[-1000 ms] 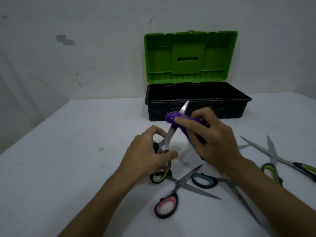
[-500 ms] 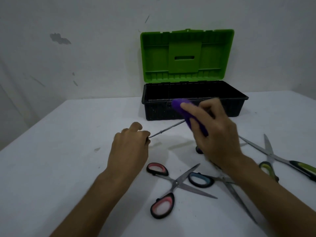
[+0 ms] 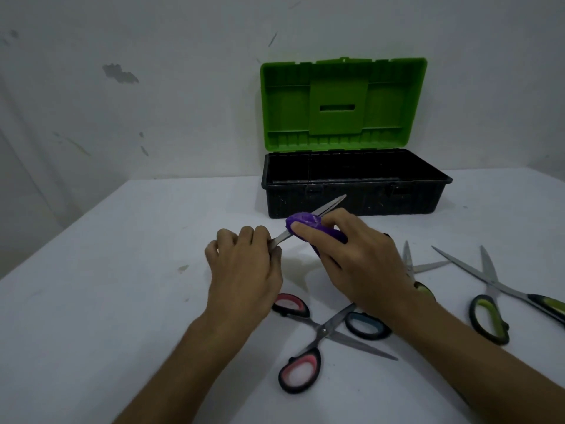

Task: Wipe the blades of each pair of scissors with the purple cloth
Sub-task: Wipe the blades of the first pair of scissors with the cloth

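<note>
My left hand (image 3: 244,264) grips the handles of a pair of scissors whose blades (image 3: 328,207) point up and right toward the toolbox; the handles are hidden in my fist. My right hand (image 3: 351,255) pinches the purple cloth (image 3: 305,223) around the middle of those blades. Red-handled scissors (image 3: 308,338) lie open on the white table (image 3: 107,301) below my hands. A blue-handled pair (image 3: 367,325) lies partly under my right wrist. A green-handled pair (image 3: 489,304) lies open at the right, and another pair's blades (image 3: 409,264) show beside my right hand.
A black toolbox (image 3: 351,194) with its green lid (image 3: 342,102) raised stands at the back against the white wall. The table's left edge runs diagonally at the left.
The held scissors turned from upright to lying low and pointing right. The cloth slid back down from the blade tip to mid-blade. My left hand rolled over, hiding the handles.
</note>
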`<state>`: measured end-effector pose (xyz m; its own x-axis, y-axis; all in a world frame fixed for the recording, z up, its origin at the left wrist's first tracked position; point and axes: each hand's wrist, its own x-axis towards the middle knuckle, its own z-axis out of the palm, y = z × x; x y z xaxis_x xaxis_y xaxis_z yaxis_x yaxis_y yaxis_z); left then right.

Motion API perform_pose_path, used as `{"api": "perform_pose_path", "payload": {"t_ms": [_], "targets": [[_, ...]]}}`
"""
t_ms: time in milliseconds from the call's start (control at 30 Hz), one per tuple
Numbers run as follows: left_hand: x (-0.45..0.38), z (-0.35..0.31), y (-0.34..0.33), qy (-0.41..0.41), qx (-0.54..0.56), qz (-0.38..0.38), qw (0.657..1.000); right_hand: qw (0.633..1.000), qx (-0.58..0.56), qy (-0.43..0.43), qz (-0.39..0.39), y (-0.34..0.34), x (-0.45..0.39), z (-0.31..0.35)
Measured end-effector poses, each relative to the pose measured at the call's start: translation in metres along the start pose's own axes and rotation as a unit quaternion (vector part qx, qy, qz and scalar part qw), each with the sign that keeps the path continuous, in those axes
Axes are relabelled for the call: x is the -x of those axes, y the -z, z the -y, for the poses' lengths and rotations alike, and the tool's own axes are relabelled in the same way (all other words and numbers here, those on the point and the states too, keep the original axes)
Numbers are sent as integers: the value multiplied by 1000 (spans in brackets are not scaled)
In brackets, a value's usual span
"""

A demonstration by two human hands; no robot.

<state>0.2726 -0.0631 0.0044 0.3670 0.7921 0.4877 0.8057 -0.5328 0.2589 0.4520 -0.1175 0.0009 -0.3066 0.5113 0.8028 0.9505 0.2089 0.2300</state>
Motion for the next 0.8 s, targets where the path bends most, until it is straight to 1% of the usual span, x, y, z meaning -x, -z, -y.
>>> {"api": "perform_pose_path", "payload": {"t_ms": [100,233,333,400,467,567,633,733,800], "targets": [[0,-1,3,11,82,36,996,1000,4,-7,-14,0,-1,-13],[0,1,7,38,160,82,983,996,2,-91,-24,5,-1,-32],[2,2,6,46,175,97,979,985,-11,-166,-41,8,1,-45],[2,0,6,46,179,89,979,982,-25,-180,-54,11,3,-45],[2,-3,6,42,148,73,985,984,-43,-161,-68,14,4,-37],[4,-6,6,31,99,68,992,987,-67,-129,-71,14,1,-21],[5,-7,6,20,90,63,994,992,-71,-96,-51,10,0,-14],[5,-10,8,4,95,47,994,997,-70,-19,1,0,4,-8],[4,-9,9,-8,111,34,993,997,-74,-4,5,-4,6,-11]]}}
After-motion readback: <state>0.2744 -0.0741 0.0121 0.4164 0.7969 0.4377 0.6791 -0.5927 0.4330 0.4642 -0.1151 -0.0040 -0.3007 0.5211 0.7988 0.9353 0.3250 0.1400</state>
